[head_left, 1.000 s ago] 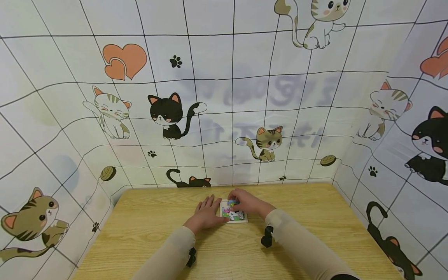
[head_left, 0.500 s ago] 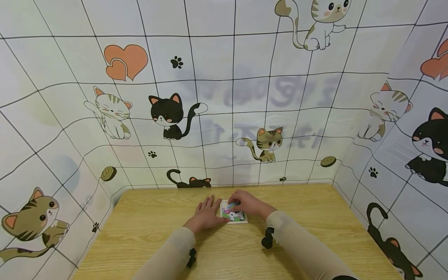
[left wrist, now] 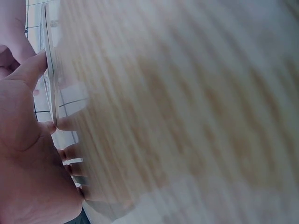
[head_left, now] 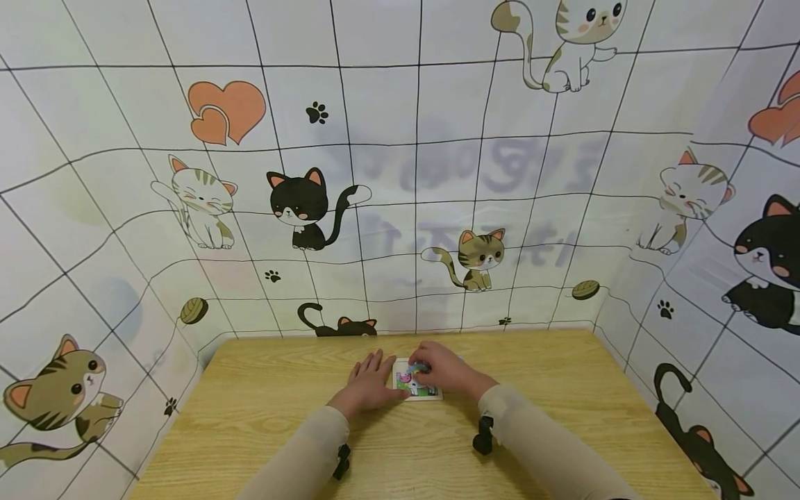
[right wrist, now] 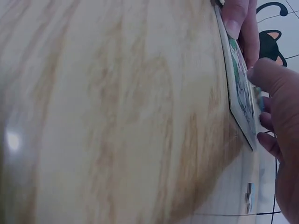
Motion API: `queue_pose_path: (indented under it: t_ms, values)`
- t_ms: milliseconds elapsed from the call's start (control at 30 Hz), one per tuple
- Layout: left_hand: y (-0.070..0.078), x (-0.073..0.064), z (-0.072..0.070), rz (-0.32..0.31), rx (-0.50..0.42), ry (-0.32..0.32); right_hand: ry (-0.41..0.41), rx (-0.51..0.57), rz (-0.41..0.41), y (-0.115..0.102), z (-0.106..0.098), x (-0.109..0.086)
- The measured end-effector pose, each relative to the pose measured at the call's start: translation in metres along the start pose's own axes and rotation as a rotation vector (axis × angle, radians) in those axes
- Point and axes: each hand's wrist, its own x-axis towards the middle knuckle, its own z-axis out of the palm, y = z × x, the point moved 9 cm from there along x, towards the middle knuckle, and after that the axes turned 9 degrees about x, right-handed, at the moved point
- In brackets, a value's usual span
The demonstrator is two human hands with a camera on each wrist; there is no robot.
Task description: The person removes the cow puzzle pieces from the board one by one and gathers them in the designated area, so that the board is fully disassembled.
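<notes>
A small white-edged picture puzzle (head_left: 431,398) with a pink pig and a black-and-white animal lies flat on the table. My left hand (head_left: 370,383) rests at its left side, fingers spread, the thumb pressing on the lower left edge. Above the puzzle's upper part is my right hand (head_left: 440,368), pinching a small bluish, multicoloured puzzle piece (head_left: 415,367) between thumb and fingers. In the right wrist view that piece (right wrist: 259,97) is mostly hidden behind the fingers, and the board (right wrist: 239,98) shows edge-on beside the left thumb.
The pale wooden table (head_left: 281,389) reaches back to a white wall cloth (head_left: 387,222) printed with cats and grid lines. A small loose piece (right wrist: 249,198) lies on the table beyond the puzzle in the right wrist view; my right hand nearly hides it from the head camera.
My right hand has shifted slightly right and turned a little, lifting and tilting the bluish piece from the puzzle's upper part. The left hand has stayed in place.
</notes>
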Motion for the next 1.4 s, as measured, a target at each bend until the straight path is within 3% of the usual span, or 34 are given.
queue_pose_path:
  t_ms: [300, 600, 1067, 1400]
  values:
    - [0.001, -0.001, -0.003, -0.014, 0.015, 0.007, 0.054, 0.005, -0.017, -0.005, -0.012, -0.006]
    - [0.002, -0.001, -0.004, -0.016, 0.026, 0.017, 0.104, 0.065, -0.026, -0.012, -0.038, -0.011]
    - [0.0, 0.0, -0.002, -0.009, 0.007, 0.017, 0.133, 0.085, -0.045, -0.007, -0.069, -0.022]
    - [0.0, 0.0, 0.0, -0.006, -0.012, 0.018, 0.167, 0.139, 0.017, 0.004, -0.09, -0.037]
